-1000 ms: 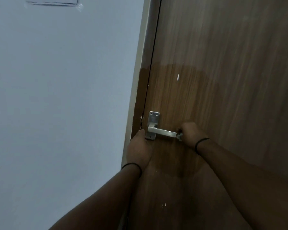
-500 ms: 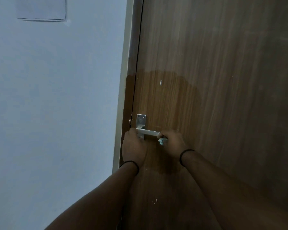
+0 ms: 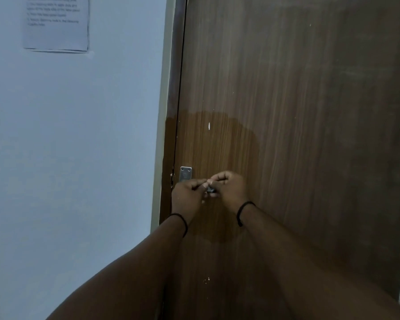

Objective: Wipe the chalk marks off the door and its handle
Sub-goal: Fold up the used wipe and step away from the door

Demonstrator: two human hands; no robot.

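Observation:
The brown wooden door [image 3: 286, 112] fills the right side of the head view. Around the handle lies a darker, damp-looking patch [image 3: 229, 144]. A short white chalk mark [image 3: 209, 126] sits above the handle, and small white specks [image 3: 207, 280] lie lower down. Of the metal door handle [image 3: 185, 173] only the plate shows; both hands cover the lever. My left hand [image 3: 187, 196] is curled over the lever near the plate. My right hand [image 3: 228, 187] pinches a small grey-blue cloth [image 3: 210, 190] at the lever's end, fingertips touching the left hand's.
A pale wall [image 3: 67, 158] takes up the left side, with a printed paper notice [image 3: 56, 24] stuck high on it. The dark door frame [image 3: 170, 100] runs between wall and door. Each wrist wears a black band.
The view has risen, showing more of the notice. My right hand slid left along the lever until it met my left hand, which shifted up onto the lever.

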